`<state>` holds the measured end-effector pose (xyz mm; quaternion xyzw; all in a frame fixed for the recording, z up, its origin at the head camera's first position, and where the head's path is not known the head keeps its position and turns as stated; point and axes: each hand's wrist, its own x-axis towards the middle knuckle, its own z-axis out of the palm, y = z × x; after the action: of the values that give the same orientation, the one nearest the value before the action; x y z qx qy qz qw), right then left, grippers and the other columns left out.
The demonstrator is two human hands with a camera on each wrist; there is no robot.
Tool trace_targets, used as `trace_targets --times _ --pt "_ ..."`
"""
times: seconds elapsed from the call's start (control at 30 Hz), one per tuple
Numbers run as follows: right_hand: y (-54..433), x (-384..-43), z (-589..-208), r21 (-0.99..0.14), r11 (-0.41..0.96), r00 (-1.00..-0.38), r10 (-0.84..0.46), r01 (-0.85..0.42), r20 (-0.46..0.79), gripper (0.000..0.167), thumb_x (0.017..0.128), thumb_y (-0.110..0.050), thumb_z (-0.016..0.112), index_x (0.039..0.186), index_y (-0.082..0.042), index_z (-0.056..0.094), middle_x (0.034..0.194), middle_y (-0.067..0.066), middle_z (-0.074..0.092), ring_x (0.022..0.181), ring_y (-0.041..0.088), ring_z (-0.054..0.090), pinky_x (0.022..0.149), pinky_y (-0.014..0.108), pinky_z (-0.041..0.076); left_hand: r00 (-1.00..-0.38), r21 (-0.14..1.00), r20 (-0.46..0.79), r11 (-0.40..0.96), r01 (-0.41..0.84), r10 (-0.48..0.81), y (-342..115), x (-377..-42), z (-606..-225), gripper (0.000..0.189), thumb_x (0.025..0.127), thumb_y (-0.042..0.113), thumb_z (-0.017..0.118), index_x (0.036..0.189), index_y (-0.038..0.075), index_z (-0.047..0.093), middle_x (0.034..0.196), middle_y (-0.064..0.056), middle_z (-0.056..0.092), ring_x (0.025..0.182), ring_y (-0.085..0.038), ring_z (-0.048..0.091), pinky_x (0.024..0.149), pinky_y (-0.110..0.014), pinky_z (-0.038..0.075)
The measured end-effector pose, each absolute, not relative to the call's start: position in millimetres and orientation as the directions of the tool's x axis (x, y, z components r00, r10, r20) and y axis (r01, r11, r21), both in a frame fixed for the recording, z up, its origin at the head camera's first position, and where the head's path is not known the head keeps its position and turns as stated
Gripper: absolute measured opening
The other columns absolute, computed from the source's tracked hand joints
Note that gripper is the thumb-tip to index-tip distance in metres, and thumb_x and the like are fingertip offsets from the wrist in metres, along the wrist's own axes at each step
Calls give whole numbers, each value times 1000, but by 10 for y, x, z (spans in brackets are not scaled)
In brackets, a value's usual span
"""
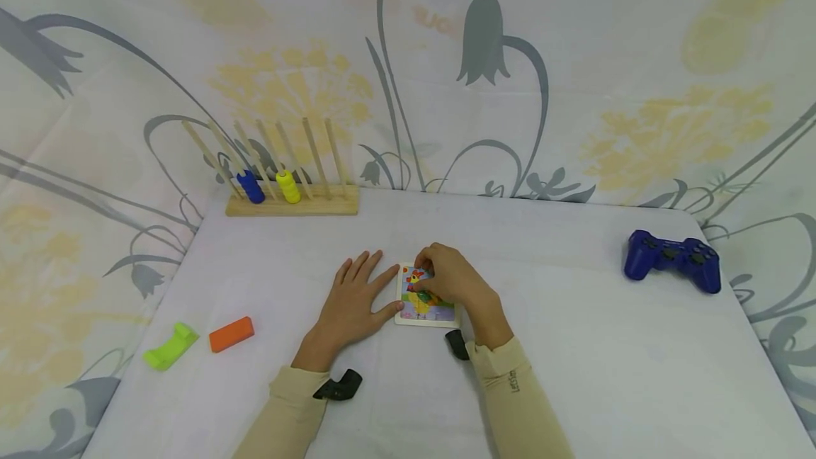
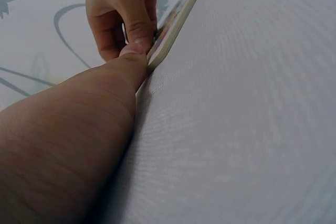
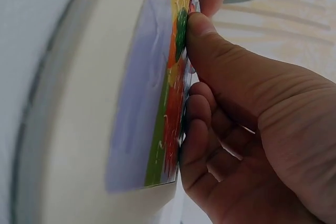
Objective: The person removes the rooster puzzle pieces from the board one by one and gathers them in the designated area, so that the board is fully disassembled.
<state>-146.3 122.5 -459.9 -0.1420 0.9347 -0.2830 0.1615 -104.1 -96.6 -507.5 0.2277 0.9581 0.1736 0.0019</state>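
Observation:
A small picture puzzle in a pale frame lies on the white table, its bright print partly hidden under my right hand. My left hand rests flat to its left with fingers spread, index fingertip and thumb tip against the left edge. In the left wrist view, the left thumb meets the frame's corner. Bent over the picture, my right hand pinches a puzzle piece at the surface between thumb and fingers. In the right wrist view, the right thumb touches the print while the other fingers curl against it.
A wooden peg rack with blue and yellow beads stands at the back left. An orange block and a green curved block lie at the left. A blue game controller sits far right. Floral cloth hangs behind the table.

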Motion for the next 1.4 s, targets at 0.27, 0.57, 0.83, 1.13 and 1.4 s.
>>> trace_targets --times 0.27,0.57,0.83,1.13,1.4 --pt "1238 -1464 -4596 -621 769 -907 -358 -152 -221 27 84 -22 86 103 -12 69 95 -1 64 86 15 57 81 31 54 -898 340 84 835 433 432 -966 -1036 -5072 68 95 60 60 153 26 49 165 -12 35 156 -35 26 127 -58 20" --pt "1269 -1453 -4616 -659 741 -918 -343 -133 -201 24 87 -18 83 108 -15 72 93 -2 68 83 14 59 77 30 53 -895 335 88 833 440 438 -958 -1036 -5040 69 95 60 60 153 26 49 165 -12 35 156 -35 27 127 -58 20" --pt "1277 -1464 -4654 -636 745 -906 -388 -201 -168 27 88 -16 81 113 -12 75 98 -4 67 83 13 58 77 29 53 -900 328 76 842 429 429 -962 -1030 -5058 68 95 60 60 153 26 49 165 -11 36 156 -35 26 127 -59 20" --pt "1276 -1463 -4659 -592 764 -899 -413 -256 -145 29 88 -19 80 115 -10 75 101 -3 68 86 13 58 81 31 55 -901 326 79 843 427 426 -962 -1032 -5075 68 95 61 59 154 27 48 166 -10 34 156 -34 25 127 -58 19" --pt "1290 -1447 -4690 -581 760 -899 -426 -292 -105 30 89 -23 79 116 -11 75 108 -2 70 93 14 61 92 37 56 -904 346 68 840 418 422 -958 -1024 -5063 68 95 59 60 154 27 48 166 -10 34 157 -34 24 128 -58 18"
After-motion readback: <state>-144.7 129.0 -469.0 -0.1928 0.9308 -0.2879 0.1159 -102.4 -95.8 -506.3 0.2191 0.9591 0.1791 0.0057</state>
